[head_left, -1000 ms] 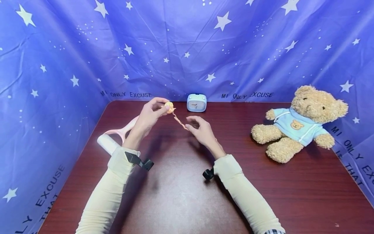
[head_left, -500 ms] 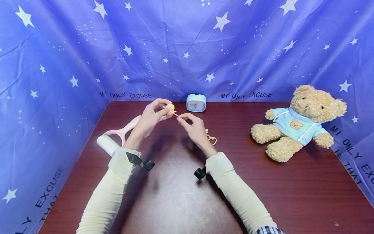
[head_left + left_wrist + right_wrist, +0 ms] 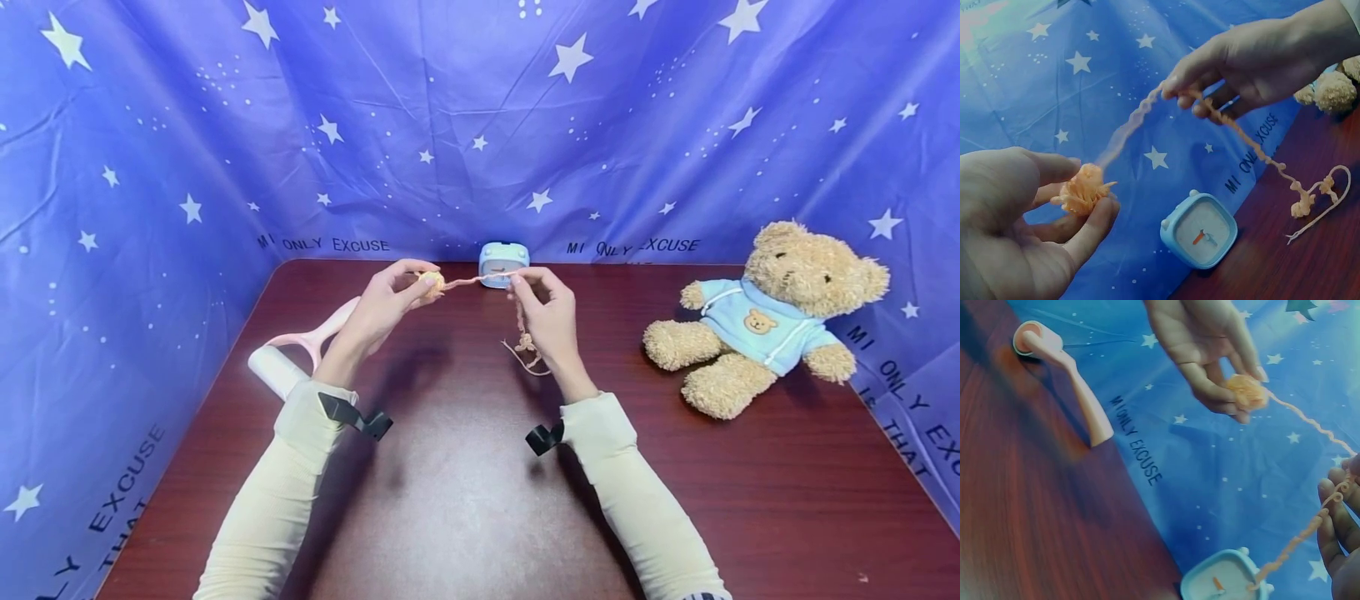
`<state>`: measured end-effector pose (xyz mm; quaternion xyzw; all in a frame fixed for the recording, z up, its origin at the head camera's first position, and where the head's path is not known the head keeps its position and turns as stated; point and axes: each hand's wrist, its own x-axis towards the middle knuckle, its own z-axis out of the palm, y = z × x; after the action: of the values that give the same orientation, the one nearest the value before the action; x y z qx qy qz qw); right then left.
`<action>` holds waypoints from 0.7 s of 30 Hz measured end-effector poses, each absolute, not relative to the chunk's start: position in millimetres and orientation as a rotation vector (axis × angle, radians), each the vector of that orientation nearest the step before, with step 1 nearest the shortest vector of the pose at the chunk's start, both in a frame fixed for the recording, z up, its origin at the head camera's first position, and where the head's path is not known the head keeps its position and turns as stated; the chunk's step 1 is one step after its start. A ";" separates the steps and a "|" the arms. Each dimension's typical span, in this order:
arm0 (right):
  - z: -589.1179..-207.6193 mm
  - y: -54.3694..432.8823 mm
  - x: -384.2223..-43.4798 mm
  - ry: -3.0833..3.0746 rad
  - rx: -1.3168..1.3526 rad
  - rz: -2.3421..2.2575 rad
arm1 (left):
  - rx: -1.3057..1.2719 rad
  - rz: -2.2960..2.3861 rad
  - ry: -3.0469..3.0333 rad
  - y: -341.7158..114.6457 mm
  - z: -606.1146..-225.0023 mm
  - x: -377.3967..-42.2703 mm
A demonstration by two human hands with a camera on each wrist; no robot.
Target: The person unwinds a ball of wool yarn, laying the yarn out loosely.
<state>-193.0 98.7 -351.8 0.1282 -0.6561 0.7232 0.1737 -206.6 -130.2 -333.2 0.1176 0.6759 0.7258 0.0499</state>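
Note:
My left hand [image 3: 378,304] pinches a small peach-orange yarn ball [image 3: 1085,190] between thumb and fingertips, up off the table. A crinkled strand [image 3: 465,282] runs from the ball to my right hand [image 3: 551,312], whose thumb and fingers pinch it. In the head view that stretch lies nearly level between the hands. Past the right fingers the yarn's loose end [image 3: 1302,203] hangs down, kinked, with a small clump and a loop in it. The ball's far side is hidden by the left fingers.
A light blue alarm clock [image 3: 504,265] stands at the table's back edge, behind the strand. Left of my left forearm lies a lint roller [image 3: 277,371] with a pink handle. A teddy bear [image 3: 765,321] in a blue top sits at the right. Starry blue cloth [image 3: 480,192] surrounds the table [image 3: 465,500].
My right hand first went left to the ball and took the strand close to it. Since then it has moved right and up, drawing the strand out straight. The left hand has stayed nearly still.

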 end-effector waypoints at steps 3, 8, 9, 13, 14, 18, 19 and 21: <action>-344.0 106.3 -187.0 -1.858 0.352 2.004 | 0.337 2.294 2.006 -130.2 -334.0 -207.5; -348.7 122.1 -188.8 -1.816 0.263 1.983 | 0.311 2.393 1.913 -130.4 -334.8 -209.0; -351.4 125.8 -190.6 -1.803 0.242 1.982 | 0.308 2.398 1.906 -130.7 -334.9 -209.1; -364.9 142.0 -200.5 -1.744 0.200 1.991 | 0.301 2.380 1.944 -131.8 -334.7 -209.4; -367.3 145.8 -202.2 -1.732 0.193 1.990 | 0.298 2.370 1.963 -132.3 -334.7 -209.4; -370.9 159.4 -206.0 -1.671 0.177 1.984 | 0.268 2.320 2.053 -133.1 -335.3 -210.5; -370.7 162.2 -206.2 -1.651 0.176 1.985 | 0.254 2.307 2.072 -133.2 -335.5 -210.9; -370.5 167.7 -206.9 -1.620 0.172 1.978 | 0.223 2.280 2.113 -133.2 -335.9 -211.5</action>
<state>-206.9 167.7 -370.5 0.0645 -0.6060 0.7398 0.2853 -211.5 -133.2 -335.9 0.0715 0.6779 0.7315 0.0123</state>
